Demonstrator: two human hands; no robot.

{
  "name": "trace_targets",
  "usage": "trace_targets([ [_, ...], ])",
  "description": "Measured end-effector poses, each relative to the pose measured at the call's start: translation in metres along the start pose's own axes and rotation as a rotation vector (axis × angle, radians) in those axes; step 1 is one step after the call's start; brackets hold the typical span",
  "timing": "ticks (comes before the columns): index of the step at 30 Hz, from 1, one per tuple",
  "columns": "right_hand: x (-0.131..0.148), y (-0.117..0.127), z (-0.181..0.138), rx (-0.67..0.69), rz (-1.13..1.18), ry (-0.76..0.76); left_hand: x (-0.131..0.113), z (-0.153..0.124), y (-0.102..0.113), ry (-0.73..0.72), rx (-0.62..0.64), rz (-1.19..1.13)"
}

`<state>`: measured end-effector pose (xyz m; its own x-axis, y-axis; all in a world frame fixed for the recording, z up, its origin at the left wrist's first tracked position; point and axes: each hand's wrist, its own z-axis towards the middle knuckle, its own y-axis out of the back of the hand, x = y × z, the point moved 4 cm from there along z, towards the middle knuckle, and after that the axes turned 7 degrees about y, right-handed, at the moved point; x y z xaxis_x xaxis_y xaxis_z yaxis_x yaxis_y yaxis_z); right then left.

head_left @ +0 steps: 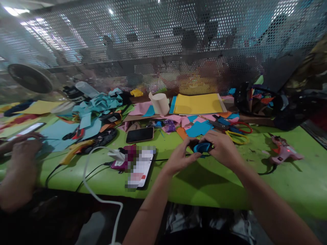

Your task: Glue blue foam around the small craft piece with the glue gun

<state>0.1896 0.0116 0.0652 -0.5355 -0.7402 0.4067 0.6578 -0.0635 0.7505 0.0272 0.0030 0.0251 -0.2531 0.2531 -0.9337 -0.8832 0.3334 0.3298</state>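
Between my hands is a rolled piece of blue paper (202,147), its curled layers facing me. My left hand (182,156) grips its left side, thumb along the near edge. From the right, my right hand (221,148) wraps round the other side, its fingertips partly hidden. Both hands hold the roll just above the green tabletop (212,187). Behind them lie flat blue paper pieces (199,129) and scissors with red and yellow handles (238,132). A pink glue gun (284,149) rests to the right.
A yellow paper stack (198,103) and a white roll (160,103) stand at the back. Left of my hands are a lit phone (143,168), a dark phone (140,135) and a purple plug block (125,158) with cables. A co-worker's hand (25,146) is beside a yellow glue gun (76,151).
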Motion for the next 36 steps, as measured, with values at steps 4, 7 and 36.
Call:
trace_targets([
  [4,-0.0003,0.0001,-0.0003,-0.002,-0.010,-0.002,-0.0016,-0.0005,0.0004,-0.004,-0.006,-0.005],
  [7,-0.0014,0.0003,-0.0006,-0.007,-0.022,-0.013,-0.0061,-0.0006,0.0000,-0.015,-0.012,0.032],
  [36,-0.0059,0.0002,0.0006,-0.011,0.003,-0.061,-0.0016,0.0016,-0.0034,-0.031,-0.049,0.172],
])
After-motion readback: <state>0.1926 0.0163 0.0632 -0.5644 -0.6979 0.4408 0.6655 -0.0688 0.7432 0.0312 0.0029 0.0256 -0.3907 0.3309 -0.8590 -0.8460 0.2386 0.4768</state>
